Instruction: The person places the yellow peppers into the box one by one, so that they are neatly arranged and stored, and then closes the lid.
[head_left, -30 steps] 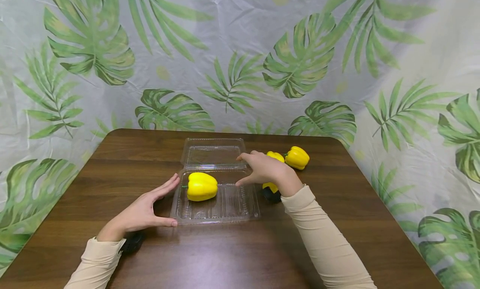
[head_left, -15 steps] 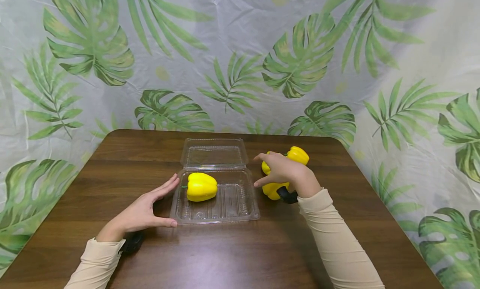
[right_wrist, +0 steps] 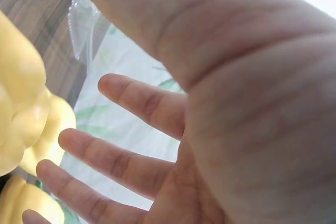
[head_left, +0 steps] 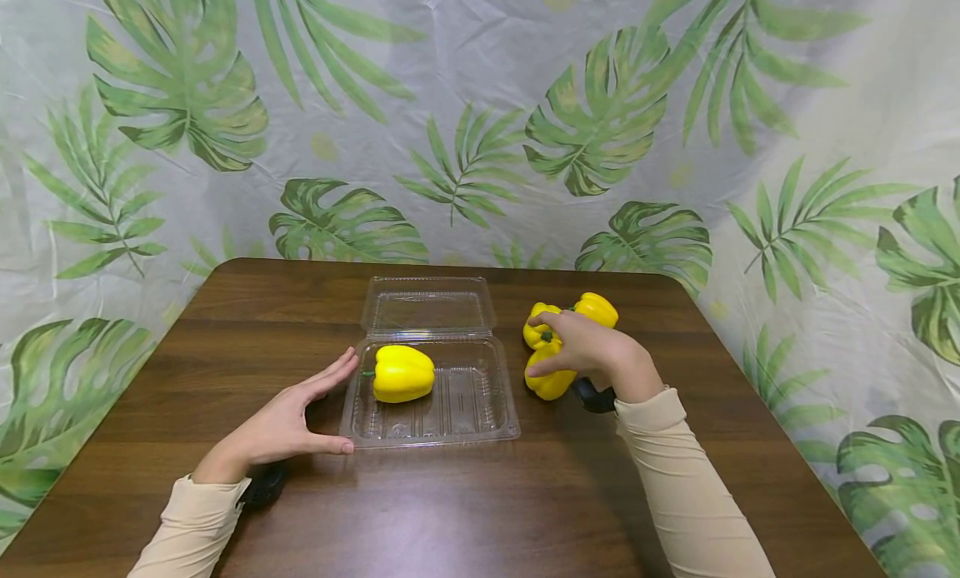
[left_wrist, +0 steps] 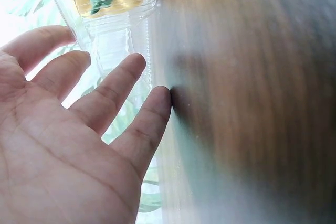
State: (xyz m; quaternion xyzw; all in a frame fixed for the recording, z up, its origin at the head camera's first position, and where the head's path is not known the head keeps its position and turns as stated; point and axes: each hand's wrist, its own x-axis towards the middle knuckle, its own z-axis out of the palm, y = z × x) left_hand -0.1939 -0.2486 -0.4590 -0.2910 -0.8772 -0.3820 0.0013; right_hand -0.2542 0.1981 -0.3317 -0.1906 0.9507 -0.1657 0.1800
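A clear plastic clamshell container (head_left: 480, 403) lies open on the table, its lid folded back toward the wall. One yellow bell pepper (head_left: 403, 374) rests on its side in the container's left half, green stem pointing left. My left hand (head_left: 288, 424) is at the container's left edge, fingers and thumb spread, fingertips right at the rim. Over a second yellow bell pepper (head_left: 550, 378), right of the container, my right hand (head_left: 592, 349) hovers with fingers spread and nothing in its grasp. In the right wrist view the nearest pepper (right_wrist: 18, 87) sits just beyond the extended fingers.
Two more yellow bell peppers lie behind the right hand, one pepper (head_left: 537, 332) partly covered by it and another pepper (head_left: 597, 310) farther back. The brown wooden table (head_left: 450, 511) ends at a leaf-print curtain (head_left: 480, 128). Black bands show at both wrists.
My right hand has moved from above the container's right side rightward to the loose peppers. The left hand, the container and the pepper in it stay in place.
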